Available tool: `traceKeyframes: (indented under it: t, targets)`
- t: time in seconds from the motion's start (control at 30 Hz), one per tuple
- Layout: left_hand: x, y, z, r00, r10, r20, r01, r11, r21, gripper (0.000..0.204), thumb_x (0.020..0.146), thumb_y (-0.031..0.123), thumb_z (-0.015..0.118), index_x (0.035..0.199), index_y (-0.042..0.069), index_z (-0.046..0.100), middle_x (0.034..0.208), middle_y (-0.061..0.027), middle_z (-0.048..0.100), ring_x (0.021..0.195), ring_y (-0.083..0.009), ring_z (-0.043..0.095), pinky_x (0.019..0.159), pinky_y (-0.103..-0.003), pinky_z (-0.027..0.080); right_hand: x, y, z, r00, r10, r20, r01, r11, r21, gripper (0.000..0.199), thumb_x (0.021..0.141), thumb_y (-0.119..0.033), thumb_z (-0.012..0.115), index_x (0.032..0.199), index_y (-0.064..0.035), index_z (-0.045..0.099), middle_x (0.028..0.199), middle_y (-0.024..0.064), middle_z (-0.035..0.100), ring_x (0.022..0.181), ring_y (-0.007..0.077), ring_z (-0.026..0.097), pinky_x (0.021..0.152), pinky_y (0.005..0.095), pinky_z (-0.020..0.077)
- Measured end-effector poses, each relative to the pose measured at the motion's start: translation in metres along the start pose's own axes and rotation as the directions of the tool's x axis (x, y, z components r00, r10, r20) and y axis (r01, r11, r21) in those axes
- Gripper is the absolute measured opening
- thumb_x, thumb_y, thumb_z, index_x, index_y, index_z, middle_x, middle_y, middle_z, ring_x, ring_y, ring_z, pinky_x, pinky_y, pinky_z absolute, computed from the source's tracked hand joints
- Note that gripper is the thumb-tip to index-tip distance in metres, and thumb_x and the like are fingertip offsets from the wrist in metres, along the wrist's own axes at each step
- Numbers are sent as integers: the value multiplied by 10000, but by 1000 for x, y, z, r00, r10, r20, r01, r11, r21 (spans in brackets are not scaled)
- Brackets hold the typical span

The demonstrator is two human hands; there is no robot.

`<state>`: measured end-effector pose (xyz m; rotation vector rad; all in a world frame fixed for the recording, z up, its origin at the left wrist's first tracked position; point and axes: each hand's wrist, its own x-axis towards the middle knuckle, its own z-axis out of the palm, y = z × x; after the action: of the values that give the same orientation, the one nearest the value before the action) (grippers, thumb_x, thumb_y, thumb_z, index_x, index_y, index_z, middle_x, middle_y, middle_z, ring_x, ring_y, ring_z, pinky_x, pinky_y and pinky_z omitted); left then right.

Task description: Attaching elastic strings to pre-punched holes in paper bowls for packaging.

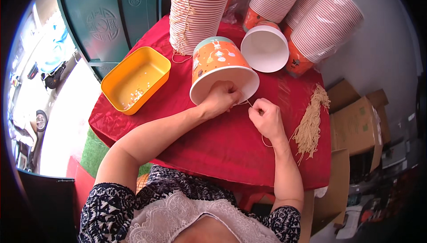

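An orange paper bucket (219, 57) with cartoon prints lies tilted on its side, its white mouth toward me. My left hand (221, 96) reaches into the mouth, fingers closed in a pinch near the lower right rim. What those fingertips hold is hidden. Just right of the rim, my right hand (267, 117) pinches a thin beige cord (250, 103). The cord stretches to the bucket's rim, and its tail curves below my right hand. A bundle of similar beige cords (310, 125) lies at the table's right side.
A yellow tray (153, 80) with small white bits stands left on the red tablecloth (213, 147). Behind rise a stack of buckets with cords hanging from it (198, 18), an open white-lined bucket (265, 49) and wrapped stacks (327, 25). Cardboard boxes (356, 125) sit beyond the right edge.
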<state>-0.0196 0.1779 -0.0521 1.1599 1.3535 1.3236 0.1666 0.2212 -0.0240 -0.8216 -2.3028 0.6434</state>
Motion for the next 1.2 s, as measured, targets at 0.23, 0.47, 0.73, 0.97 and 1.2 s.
traceKeyframes:
  t: [0.23,0.47,0.73,0.97,1.2]
  targets:
    - [0,-4,0,999,34,28,-35,999,20,206,894,181,616,836,-17,605,723,-57,596,588,-112,561,499,-270,477,-3,6,19,986,-108,-130,71,963,-260,205,817,-19,615,1006,22,680,837,164,625,711,285,640,676,385,519]
    - [-3,0,-2,997,58,47,-60,997,47,178,889,147,625,868,-30,616,744,-69,606,593,-116,568,503,-272,483,-4,8,28,998,61,25,-60,996,-61,183,835,-59,620,998,19,649,956,186,640,819,374,643,749,443,526]
    - [-1,-7,-5,993,85,81,-88,996,34,100,877,64,595,922,-25,600,794,-73,598,620,-123,575,526,-264,498,-8,-14,24,946,-324,19,310,884,-351,36,871,-44,607,868,-29,574,774,124,552,703,305,639,585,404,525]
    - [-1,-10,-7,992,95,88,-95,995,2,179,873,14,570,1045,-39,563,852,-95,609,693,-136,597,543,-271,517,-8,-7,28,967,-255,-30,238,936,-260,59,892,-72,602,895,-37,555,774,146,654,639,341,656,544,426,521]
    - [-3,-7,-6,996,47,76,-44,998,-38,221,873,-1,567,1088,-51,556,854,-95,612,697,-139,599,550,-271,521,-6,-1,17,994,-71,-81,45,957,-288,252,851,-141,606,651,11,586,740,194,647,636,381,624,580,461,501]
